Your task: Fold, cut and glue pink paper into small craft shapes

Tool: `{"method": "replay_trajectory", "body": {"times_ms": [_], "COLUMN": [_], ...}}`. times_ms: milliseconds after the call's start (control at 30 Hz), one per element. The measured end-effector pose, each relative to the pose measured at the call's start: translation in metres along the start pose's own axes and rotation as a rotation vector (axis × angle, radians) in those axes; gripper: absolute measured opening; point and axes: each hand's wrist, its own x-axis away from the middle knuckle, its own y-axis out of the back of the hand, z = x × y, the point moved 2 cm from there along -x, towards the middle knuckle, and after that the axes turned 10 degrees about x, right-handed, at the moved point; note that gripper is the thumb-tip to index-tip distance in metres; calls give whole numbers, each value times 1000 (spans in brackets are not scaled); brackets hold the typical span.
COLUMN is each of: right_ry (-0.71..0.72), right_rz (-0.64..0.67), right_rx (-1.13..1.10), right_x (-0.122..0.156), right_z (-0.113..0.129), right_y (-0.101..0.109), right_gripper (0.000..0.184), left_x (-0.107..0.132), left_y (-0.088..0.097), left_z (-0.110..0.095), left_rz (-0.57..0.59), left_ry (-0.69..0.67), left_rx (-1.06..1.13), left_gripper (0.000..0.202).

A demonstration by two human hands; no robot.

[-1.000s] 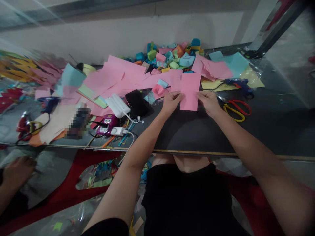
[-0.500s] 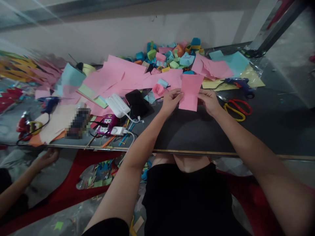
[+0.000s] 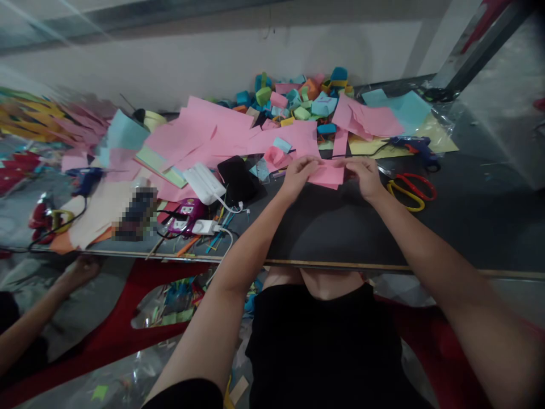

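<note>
A pink sheet of paper, folded over on itself, is held low above the dark table. My left hand pinches its left end between thumb and fingers. Its right end is pinched by my right hand. Right of my right hand lie scissors with one red and one yellow handle. A pink curled paper piece rests beyond my left hand, beside a small blue paper piece.
Large pink sheets and a heap of folded coloured paper pieces lie along the back. A blue glue gun is at right. Left are a white power bank and cables. A co-worker's hand shows at lower left.
The upper part of the pink paper has come down, so the upright sheet is now folded and much shorter. Both hands keep hold of it in nearly the same place.
</note>
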Motion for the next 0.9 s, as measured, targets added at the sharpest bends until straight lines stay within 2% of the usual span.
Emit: {"method": "replay_trajectory", "body": {"times_ms": [33,133,200,233,300,367,600,733,900], "right_ry": [10,20,-38,-85,-174,-229,-255,-251,-235], "right_rz": [-1,-59,-46,-7,90,135,122,151,162], "right_rx": [3,28,36,33,21,-7,-44,-24,-5], "right_x": [0,-1,-3,-3,-3,-3,-3,-2,-1], "right_z": [0,-2,-5,-6,-8,-8,-7,-6,-5], "right_y": [0,-1,-3,-4,-7,-9,-7,-6,-6], "right_gripper": [33,54,74,76,65,54,58,53,49], "left_x": [0,-2,-4,-5,-6,-7,-10,-10,-9], "left_y": [0,2,4,5,7,9,11,12,11], "left_z": [2,9,13,14,16,16,19,21,18], "left_rz": [6,11,-7,-13,-26,-36,-56,-97,-88], "left_ry": [-16,-27,-11,-5,1,2,35,56,61], "left_rx": [-10,-11,3,7,8,12,39,14,4], "left_gripper": [9,34,39,38,36,35,33,29,29]}}
